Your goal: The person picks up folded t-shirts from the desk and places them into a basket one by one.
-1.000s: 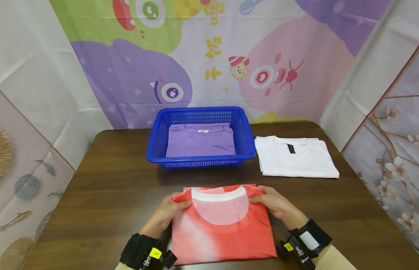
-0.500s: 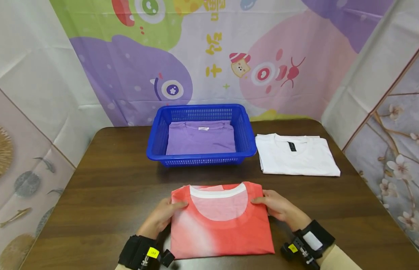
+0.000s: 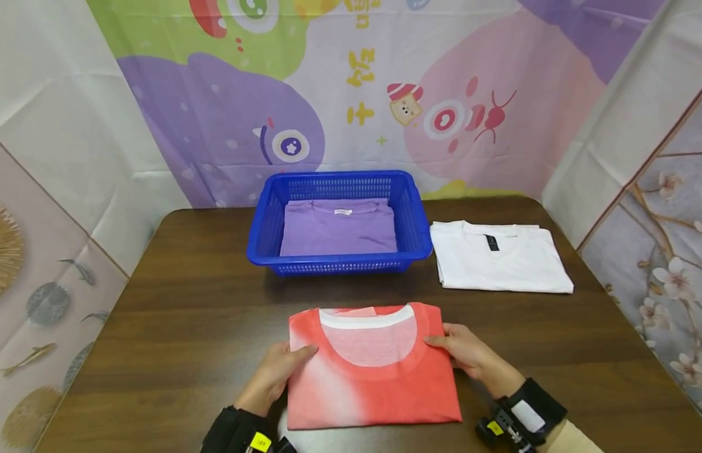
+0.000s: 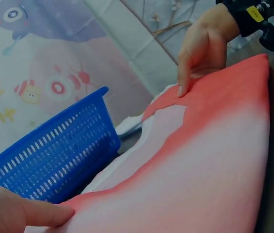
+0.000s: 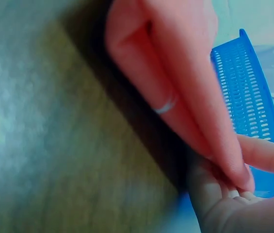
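Note:
A folded red-and-white T-shirt (image 3: pixel 385 390) lies near the front of the table, its white-trimmed neckline facing the back. My left hand (image 3: pixel 280 368) pinches its left side near the shoulder, thumb on top and fingers beneath. At the right side my right hand (image 3: pixel 472 352) pinches the edge in the same way. In the left wrist view, the shirt's surface slopes between my left thumb and the right hand (image 4: pixel 204 53). The right wrist view shows folded layers of the T-shirt (image 5: pixel 185 82) between thumb and fingers, with the side slightly off the table.
Behind the shirt stands a blue plastic basket (image 3: pixel 339 259) with a folded purple T-shirt (image 3: pixel 339 233) in it. To its right lies a folded white T-shirt (image 3: pixel 504 261). A printed cloth (image 3: pixel 356 145) hangs behind the brown table (image 3: pixel 175 327).
Both hands have shifted from the upper corners down the sides of the red-and-white T-shirt. Its shoulder corners now lie uncovered and flatter. The head view has tilted slightly downward.

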Available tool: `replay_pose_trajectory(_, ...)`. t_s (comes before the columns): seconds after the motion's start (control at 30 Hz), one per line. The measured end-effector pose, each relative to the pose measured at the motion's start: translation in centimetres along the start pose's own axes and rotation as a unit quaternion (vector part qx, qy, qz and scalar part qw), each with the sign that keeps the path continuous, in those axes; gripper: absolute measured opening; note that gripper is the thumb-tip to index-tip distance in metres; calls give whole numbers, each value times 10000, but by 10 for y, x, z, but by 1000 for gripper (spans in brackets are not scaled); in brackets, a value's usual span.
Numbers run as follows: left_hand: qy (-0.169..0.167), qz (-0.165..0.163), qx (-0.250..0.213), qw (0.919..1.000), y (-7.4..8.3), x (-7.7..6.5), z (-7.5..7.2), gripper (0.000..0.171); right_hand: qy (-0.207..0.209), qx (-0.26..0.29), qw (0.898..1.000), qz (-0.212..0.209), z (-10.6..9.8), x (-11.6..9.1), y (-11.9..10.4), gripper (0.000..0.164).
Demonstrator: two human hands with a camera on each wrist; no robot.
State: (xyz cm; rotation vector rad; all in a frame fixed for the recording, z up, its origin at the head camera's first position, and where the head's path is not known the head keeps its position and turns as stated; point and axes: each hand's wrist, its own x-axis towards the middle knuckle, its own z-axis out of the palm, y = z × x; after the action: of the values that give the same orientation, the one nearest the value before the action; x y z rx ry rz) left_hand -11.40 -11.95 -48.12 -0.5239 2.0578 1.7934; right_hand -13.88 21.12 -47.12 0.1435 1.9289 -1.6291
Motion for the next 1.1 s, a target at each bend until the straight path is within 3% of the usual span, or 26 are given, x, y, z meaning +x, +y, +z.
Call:
replay_pose_trajectory(0.17, 136, 45, 90, 9999, 0, -3, 2, 38, 150, -22, 9997, -177, 1, -1, -1, 49)
replay_pose_trajectory(0.33, 207, 372, 20, 9991, 0, -11, 3, 36, 210, -130, 9985, -485, 2, -5, -2, 48)
replay_pose_trajectory(0.6, 305, 815, 43, 9962, 3, -28, 6, 33, 102, -181, 9967, -788, 3, -16, -6, 49)
replay_pose_trajectory(1.1, 426, 1150, -80, 9924, 21, -49, 4, 33, -205, -27, 9912, -1305, 5, -34, -20, 50)
